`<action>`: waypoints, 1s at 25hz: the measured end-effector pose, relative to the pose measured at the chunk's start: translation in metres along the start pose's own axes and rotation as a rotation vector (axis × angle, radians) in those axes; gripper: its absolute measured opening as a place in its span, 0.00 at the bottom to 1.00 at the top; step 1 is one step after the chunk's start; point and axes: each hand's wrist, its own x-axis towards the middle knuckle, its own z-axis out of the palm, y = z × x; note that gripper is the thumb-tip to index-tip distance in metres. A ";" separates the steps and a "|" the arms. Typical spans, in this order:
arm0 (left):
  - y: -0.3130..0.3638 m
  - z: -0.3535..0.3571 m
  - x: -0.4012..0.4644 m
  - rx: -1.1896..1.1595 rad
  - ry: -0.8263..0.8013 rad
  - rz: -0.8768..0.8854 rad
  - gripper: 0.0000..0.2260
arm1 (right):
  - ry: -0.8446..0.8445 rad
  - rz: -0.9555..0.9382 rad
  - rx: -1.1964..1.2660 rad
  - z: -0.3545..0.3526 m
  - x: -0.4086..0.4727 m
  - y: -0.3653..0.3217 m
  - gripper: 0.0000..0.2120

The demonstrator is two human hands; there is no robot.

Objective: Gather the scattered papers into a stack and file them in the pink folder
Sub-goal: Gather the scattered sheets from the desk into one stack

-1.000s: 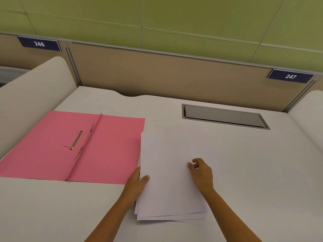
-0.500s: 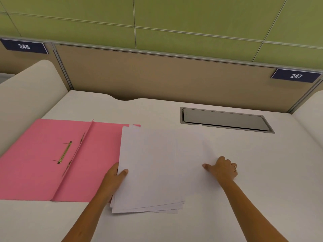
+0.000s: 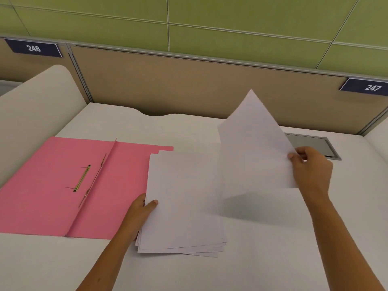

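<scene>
Loose sheet (image 3: 252,148): a single white page held up off the desk, tilted, one corner pointing up toward the partition; it hangs to the right of the stack, apart from it.
Right hand (image 3: 310,171): pinches the sheet's right edge between thumb and fingers, the only hold on it.
Paper stack (image 3: 184,202): lies on the desk, its left margin overlapping the right flap of the folder; the lower edges are fanned and uneven.
Left hand (image 3: 140,211): grips the stack's left edge, thumb on top, pinning it in place.
Pink folder (image 3: 63,185): open flat to the left, brass fastener (image 3: 81,178) on the left leaf near the spine.
Step in hand: likely laying this sheet on the stack.
Doing it well: lower the page flat and square over the top sheet, let go only once it rests, keep the left thumb clear of its landing edge, then tap the fanned edges even before filing.
Desk (image 3: 273,259): white, with a grey cable hatch (image 3: 312,143) behind the right hand.
</scene>
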 end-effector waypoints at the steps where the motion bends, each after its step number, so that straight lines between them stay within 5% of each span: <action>1: 0.000 0.000 0.000 -0.009 -0.003 -0.002 0.07 | -0.009 0.004 0.056 0.002 -0.001 -0.006 0.10; 4: 0.000 0.000 -0.001 0.000 0.001 0.004 0.09 | -0.146 0.037 0.166 0.034 -0.029 -0.013 0.08; 8: 0.005 0.001 0.000 -0.031 0.078 -0.002 0.26 | -0.443 0.122 0.223 0.094 -0.107 -0.014 0.08; 13: 0.004 0.001 0.003 0.014 0.023 0.022 0.10 | -0.621 0.166 0.136 0.122 -0.165 -0.003 0.11; 17: 0.002 0.002 0.002 0.101 -0.004 0.129 0.11 | -0.581 0.179 0.096 0.120 -0.159 0.009 0.20; 22: 0.021 0.014 -0.023 -0.105 -0.152 0.203 0.11 | -0.856 0.451 0.662 0.071 -0.113 0.008 0.33; 25: 0.050 0.026 -0.036 -0.182 -0.334 0.229 0.30 | -0.869 0.402 0.838 0.036 -0.094 -0.006 0.26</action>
